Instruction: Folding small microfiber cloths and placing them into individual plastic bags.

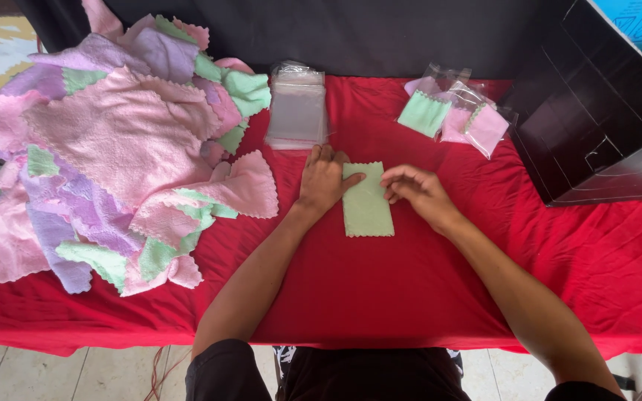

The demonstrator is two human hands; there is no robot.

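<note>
A folded light green cloth (pixel 368 210) lies flat on the red tablecloth (pixel 380 297) in the middle of the table. My left hand (pixel 322 178) rests flat beside it, with the thumb pressing its upper left edge. My right hand (pixel 414 188) touches the cloth's upper right corner with bent fingers. Just beyond my hands lies a stack of clear plastic bags (pixel 296 108).
A big heap of pink, purple and green cloths (pixel 113 148) fills the left side. Several bagged cloths (pixel 451 111) lie at the back right. A dark open box (pixel 603 104) stands on the right.
</note>
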